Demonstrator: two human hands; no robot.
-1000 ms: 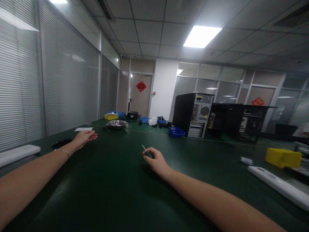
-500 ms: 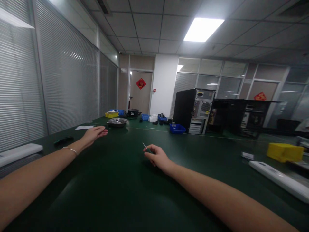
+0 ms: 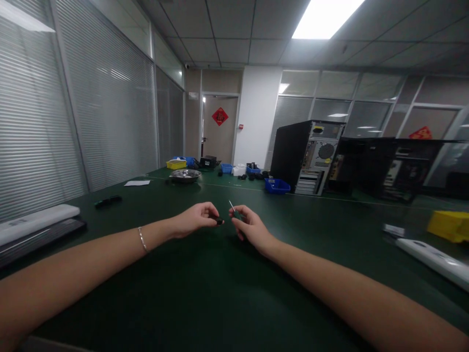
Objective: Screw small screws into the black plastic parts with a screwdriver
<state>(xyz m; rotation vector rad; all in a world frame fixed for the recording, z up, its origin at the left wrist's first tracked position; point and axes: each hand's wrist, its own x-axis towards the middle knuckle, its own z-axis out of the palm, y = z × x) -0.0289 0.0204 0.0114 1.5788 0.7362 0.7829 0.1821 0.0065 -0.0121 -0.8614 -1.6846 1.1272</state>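
Note:
My right hand holds a small screwdriver with a thin metal tip pointing up and away, over the green table. My left hand, with a bracelet on its wrist, pinches a small dark piece in its fingertips. Both hands meet above the middle of the table, a few centimetres apart.
A black computer tower and a second open case stand at the back right, with a blue bin in front. A metal bowl sits far left. White bars lie at the left edge and the right, near a yellow box.
My left hand swung in from the far left to meet my right hand and now pinches a small dark piece. The camera tilted down a little.

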